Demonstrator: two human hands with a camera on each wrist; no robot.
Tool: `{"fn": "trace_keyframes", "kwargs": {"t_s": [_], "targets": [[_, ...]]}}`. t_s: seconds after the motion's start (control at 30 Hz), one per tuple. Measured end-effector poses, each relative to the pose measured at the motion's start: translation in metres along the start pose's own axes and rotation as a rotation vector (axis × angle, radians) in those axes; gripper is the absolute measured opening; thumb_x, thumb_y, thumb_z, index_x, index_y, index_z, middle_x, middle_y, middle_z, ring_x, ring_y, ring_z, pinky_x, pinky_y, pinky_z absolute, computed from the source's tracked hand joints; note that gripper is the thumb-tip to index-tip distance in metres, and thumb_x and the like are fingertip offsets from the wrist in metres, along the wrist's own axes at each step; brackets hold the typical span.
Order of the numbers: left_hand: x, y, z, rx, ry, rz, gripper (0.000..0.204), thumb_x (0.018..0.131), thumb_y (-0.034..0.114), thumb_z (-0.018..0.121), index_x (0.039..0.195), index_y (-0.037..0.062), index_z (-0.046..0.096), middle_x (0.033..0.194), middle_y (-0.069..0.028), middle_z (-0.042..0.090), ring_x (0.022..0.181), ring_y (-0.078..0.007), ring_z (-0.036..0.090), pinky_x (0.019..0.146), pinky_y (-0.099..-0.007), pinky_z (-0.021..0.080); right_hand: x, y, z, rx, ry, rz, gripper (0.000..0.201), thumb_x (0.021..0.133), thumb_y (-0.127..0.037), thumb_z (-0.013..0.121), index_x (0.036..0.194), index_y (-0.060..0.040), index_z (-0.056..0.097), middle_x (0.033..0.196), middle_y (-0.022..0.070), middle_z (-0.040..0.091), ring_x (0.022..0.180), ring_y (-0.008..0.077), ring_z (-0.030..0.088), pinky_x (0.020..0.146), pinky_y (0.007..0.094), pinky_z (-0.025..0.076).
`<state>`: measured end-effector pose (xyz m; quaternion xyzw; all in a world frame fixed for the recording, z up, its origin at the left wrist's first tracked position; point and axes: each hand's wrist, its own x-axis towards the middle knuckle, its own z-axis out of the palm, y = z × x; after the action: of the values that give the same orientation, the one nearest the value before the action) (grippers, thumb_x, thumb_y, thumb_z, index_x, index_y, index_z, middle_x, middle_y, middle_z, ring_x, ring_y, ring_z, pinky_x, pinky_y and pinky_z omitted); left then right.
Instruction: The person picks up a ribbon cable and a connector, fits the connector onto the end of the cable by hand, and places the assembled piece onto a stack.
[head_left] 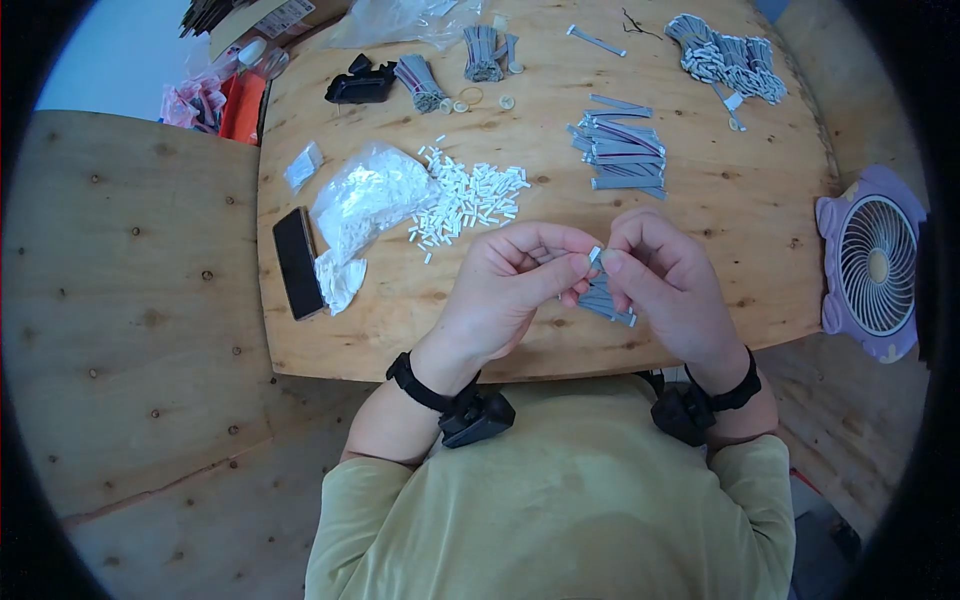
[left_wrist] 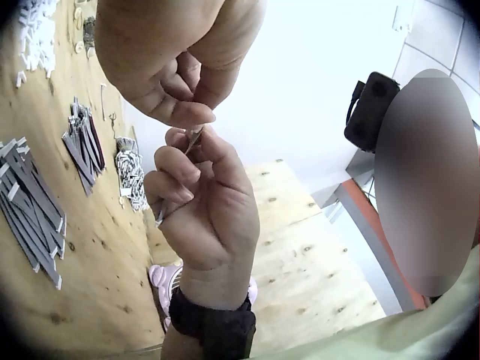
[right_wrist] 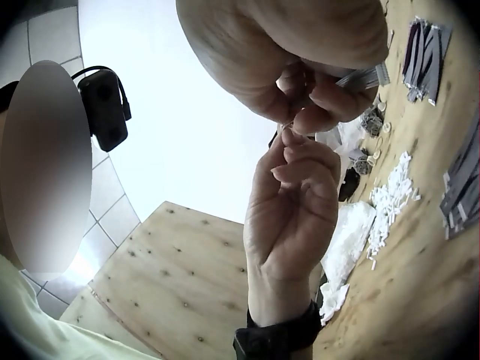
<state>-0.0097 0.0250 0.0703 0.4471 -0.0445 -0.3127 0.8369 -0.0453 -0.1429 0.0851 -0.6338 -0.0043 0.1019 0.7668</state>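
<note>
My left hand (head_left: 500, 285) and right hand (head_left: 668, 280) meet fingertip to fingertip over the front of the table. Between them is a small white connector piece (head_left: 596, 254), pinched by the left thumb and forefinger. My right hand grips a short grey ribbon cable (right_wrist: 364, 78), which shows between its curled fingers in the right wrist view. The fingertips hide most of the join between piece and cable. Below the hands lies a pile of grey ribbon cables (head_left: 607, 302) with white ends. Left of them, small white connector housings (head_left: 470, 200) spill from a clear plastic bag (head_left: 370, 195).
Another stack of ribbon cables (head_left: 620, 150) lies farther back, with tied cable bundles (head_left: 730, 62) at back right. A phone (head_left: 298, 262) lies by the table's left edge. A purple fan (head_left: 875, 262) stands at the right. Black tool (head_left: 362, 82) at back left.
</note>
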Motion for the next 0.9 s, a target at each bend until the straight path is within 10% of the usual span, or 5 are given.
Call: {"fn": "trace_keyframes", "kwargs": {"t_s": [0.9], "targets": [[0.012, 0.0, 0.005, 0.119, -0.023, -0.066, 0.014, 0.078, 0.006, 0.059, 0.091, 0.0, 0.06, 0.073, -0.0037, 0.061, 0.061, -0.0065, 0.055, 0.056, -0.0183, 0.046, 0.001, 0.003, -0.015, 0.044, 0.006, 0.073, 0.004, 0.083, -0.005, 0.051, 0.081, -0.003, 0.048, 0.072, -0.0009, 0.047, 0.058, 0.0044, 0.048, 0.051, 0.0173, 0.039]]}}
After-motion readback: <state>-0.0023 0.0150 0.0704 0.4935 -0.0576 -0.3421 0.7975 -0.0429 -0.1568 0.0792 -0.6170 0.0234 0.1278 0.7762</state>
